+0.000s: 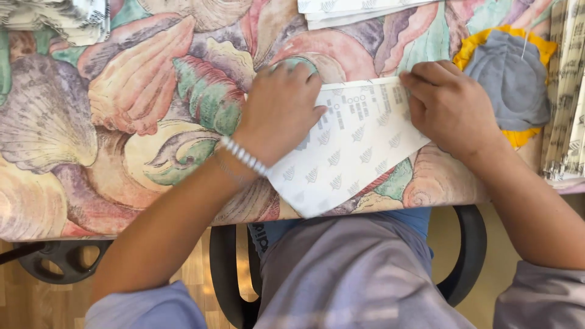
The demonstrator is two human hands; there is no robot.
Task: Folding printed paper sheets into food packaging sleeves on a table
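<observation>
A white sheet of paper with small grey printed marks lies tilted on the table, one corner hanging past the near edge. My left hand lies flat on its left part, fingers pressed down near the top edge. My right hand presses on the sheet's upper right corner with bent fingers. A pale beaded bracelet circles my left wrist. Neither hand grips the sheet; both only press on it.
The table wears a cloth printed with big seashells. A grey and yellow cloth piece lies right of my right hand. Stacks of printed paper sit at the right edge, top middle and top left. A black chair is below.
</observation>
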